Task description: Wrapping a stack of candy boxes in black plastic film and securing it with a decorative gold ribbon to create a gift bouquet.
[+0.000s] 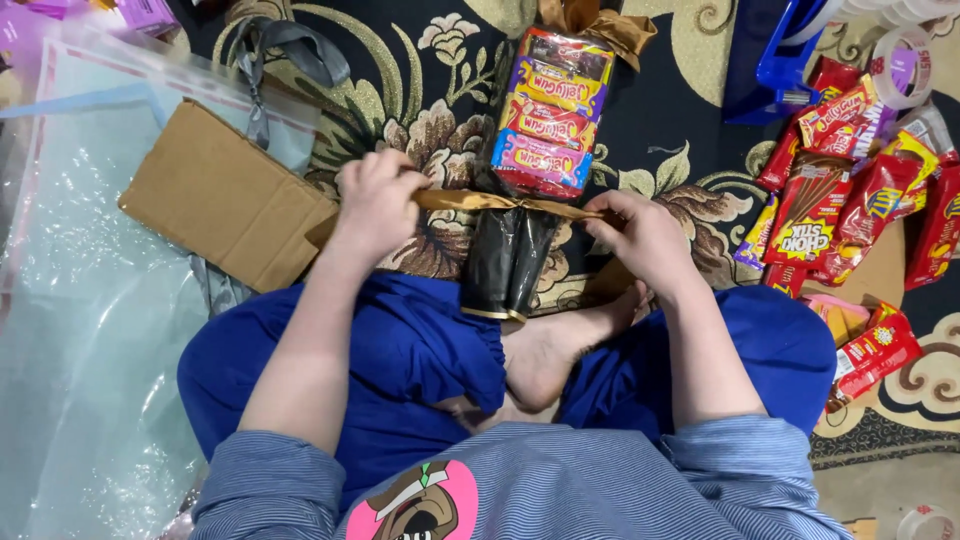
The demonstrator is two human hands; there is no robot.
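A snack bouquet lies on the patterned carpet in front of my crossed legs: several bright candy packets [548, 110] stacked above a black wrapped handle [508, 262]. A gold ribbon [500, 203] runs across the neck between packets and handle. My left hand [375, 200] is closed on the ribbon's left end. My right hand [645, 238] pinches the ribbon's right end. Both pull it taut sideways. A gold bow [600, 22] sits at the bouquet's top.
A brown cardboard piece [220, 195] lies at left beside clear plastic sheeting [90, 330]. Several red snack packets [850, 190] are scattered at right. A blue tape dispenser [775, 60] and tape rolls [900, 65] sit at top right.
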